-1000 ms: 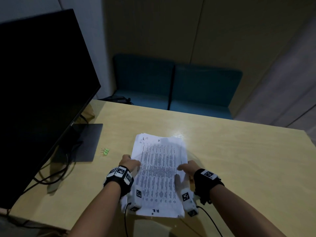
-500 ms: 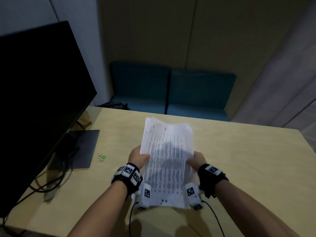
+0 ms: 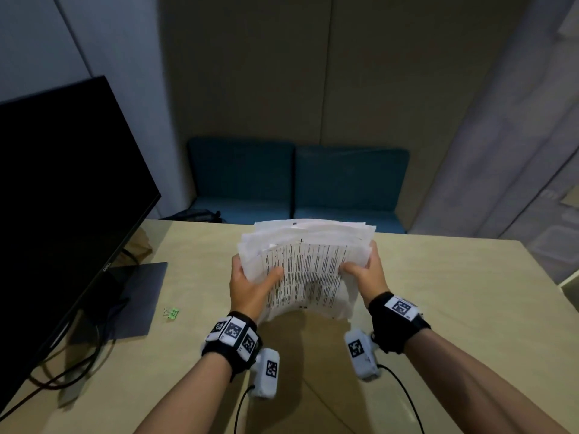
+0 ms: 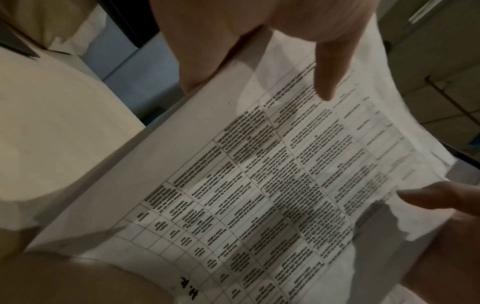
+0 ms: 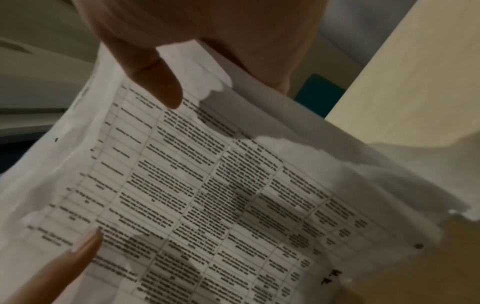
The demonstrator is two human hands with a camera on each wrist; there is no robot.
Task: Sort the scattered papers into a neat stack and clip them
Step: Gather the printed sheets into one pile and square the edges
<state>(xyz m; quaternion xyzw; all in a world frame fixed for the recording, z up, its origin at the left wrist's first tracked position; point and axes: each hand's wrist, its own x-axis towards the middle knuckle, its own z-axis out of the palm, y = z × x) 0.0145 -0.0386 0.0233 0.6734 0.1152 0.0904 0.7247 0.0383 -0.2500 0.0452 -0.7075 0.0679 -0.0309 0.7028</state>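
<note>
Both hands gripped the paper stack (image 3: 308, 270) at frame centre above the bench (image 3: 438, 292): left hand (image 3: 247, 285) and right hand (image 3: 365, 274) on opposite long sides, its long axis running up-frame; the green binder clip (image 3: 171, 313) lay lower left, nearer the left hand.

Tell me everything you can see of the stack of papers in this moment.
The stack of papers is a thick sheaf of white sheets, the top one printed with a ruled table of small black text, too blurred to read, and a handwritten mark near its lower edge. It is held off the table, bowed, its far edges fanned and uneven. The left hand grips its left side and the right hand its right, thumbs on top. No clip is on it.
</note>
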